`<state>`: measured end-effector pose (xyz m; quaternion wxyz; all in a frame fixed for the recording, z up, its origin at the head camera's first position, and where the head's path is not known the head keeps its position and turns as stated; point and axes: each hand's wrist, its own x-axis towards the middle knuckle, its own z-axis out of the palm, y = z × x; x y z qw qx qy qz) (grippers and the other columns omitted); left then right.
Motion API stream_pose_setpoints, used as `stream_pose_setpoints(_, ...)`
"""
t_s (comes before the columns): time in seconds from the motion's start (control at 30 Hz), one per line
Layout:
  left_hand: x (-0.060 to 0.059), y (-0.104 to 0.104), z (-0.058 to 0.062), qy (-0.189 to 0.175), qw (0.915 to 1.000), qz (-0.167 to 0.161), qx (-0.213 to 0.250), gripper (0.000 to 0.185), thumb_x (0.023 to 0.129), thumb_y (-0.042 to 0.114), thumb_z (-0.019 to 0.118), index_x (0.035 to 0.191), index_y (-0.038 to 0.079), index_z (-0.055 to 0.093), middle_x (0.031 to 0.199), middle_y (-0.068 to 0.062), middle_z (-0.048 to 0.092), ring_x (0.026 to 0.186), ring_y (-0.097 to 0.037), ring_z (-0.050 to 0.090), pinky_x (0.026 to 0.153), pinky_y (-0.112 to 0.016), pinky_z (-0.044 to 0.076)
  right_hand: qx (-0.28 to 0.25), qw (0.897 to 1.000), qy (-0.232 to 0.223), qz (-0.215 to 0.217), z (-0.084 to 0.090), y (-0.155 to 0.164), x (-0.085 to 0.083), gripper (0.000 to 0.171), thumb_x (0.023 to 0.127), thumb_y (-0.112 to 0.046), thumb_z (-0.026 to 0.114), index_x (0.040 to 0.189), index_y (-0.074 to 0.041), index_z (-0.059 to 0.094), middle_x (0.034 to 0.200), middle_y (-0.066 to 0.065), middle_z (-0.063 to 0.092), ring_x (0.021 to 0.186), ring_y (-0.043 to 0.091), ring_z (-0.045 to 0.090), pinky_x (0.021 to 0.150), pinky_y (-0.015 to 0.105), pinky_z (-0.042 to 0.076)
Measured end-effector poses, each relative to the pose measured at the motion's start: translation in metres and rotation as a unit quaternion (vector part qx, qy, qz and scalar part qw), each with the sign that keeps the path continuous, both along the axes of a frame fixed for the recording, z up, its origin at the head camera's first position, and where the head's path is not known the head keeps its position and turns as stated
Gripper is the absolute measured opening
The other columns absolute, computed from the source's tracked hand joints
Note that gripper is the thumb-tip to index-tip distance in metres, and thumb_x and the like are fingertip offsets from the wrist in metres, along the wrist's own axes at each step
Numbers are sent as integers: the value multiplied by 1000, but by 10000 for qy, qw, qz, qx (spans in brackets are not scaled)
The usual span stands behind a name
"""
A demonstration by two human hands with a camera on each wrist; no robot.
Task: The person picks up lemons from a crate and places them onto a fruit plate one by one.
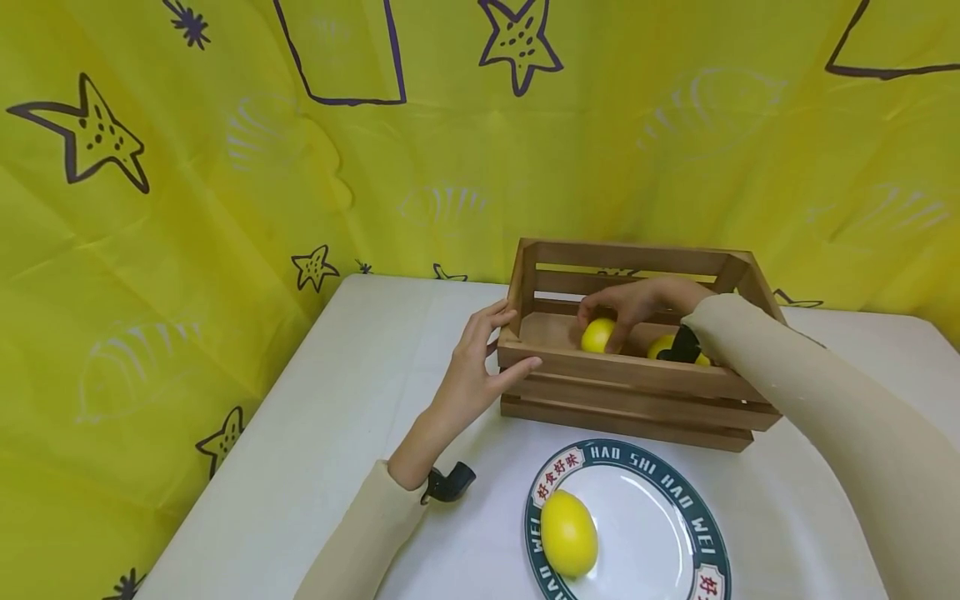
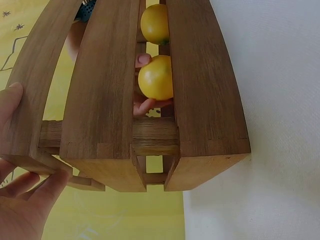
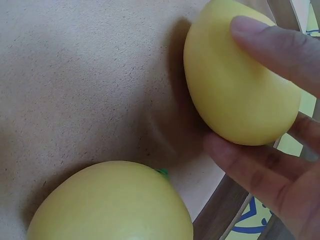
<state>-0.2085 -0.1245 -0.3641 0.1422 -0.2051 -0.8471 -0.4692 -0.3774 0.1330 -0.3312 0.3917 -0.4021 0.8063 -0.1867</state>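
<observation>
A slatted wooden crate (image 1: 630,375) stands on the white table. Inside it my right hand (image 1: 637,304) grips a yellow lemon (image 1: 597,335), fingers (image 3: 280,45) and thumb curled round the lemon (image 3: 235,90). The same lemon (image 2: 156,77) shows through the slats in the left wrist view. A second lemon (image 1: 663,346) (image 3: 110,205) lies beside it on the crate floor. My left hand (image 1: 480,367) holds the crate's left end, thumb on the front corner and fingers (image 2: 12,100) against the crate (image 2: 100,100). A third lemon (image 1: 568,533) lies on a white plate (image 1: 660,533) in front.
The plate with its dark green lettered rim sits at the table's front edge, just before the crate. A yellow cloth (image 1: 187,208) with star prints hangs behind and to the left. Bare white tabletop (image 1: 337,400) lies left of the crate.
</observation>
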Motion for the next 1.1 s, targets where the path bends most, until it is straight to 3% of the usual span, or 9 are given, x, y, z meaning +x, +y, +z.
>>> stream_pose_setpoints(0.17,0,-1,-1,83,9999,47,-70,65,85,21,78,137,4,44,152,-11,34,136,-30,41,100,-44,50,106,9994,-22,325,0,-1,-2,47,85,-15,77,125,-2,57,127,13,56,109,26,46,95,38,42)
stream_pose_setpoints(0.33,0,-2,0,34,10000,70,-55,65,85,22,78,138,5,44,152,-10,34,136,-30,41,101,-41,49,248,9992,-180,263,0,-3,-4,48,85,-19,77,127,-4,58,125,11,55,109,26,46,94,35,43)
stream_pose_setpoints(0.53,0,-1,-1,206,9997,53,-89,64,87,23,76,137,3,44,151,-11,35,133,-32,44,99,-43,51,205,9990,-26,406,2,-2,-3,47,85,-18,77,126,-3,57,123,11,57,107,26,47,93,35,45)
stream_pose_setpoints(0.9,1,0,0,67,10000,36,-55,63,86,21,76,137,3,44,152,-11,34,136,-31,42,100,-43,50,220,9997,69,27,9,0,2,47,83,-20,79,123,-7,58,128,11,53,112,28,45,94,37,42)
stream_pose_setpoints(1.1,0,1,0,50,10000,17,-63,64,86,21,77,137,3,44,152,-10,34,136,-30,41,101,-42,49,148,9998,92,36,11,1,1,44,83,-22,79,120,-11,59,125,10,53,110,27,45,87,33,48)
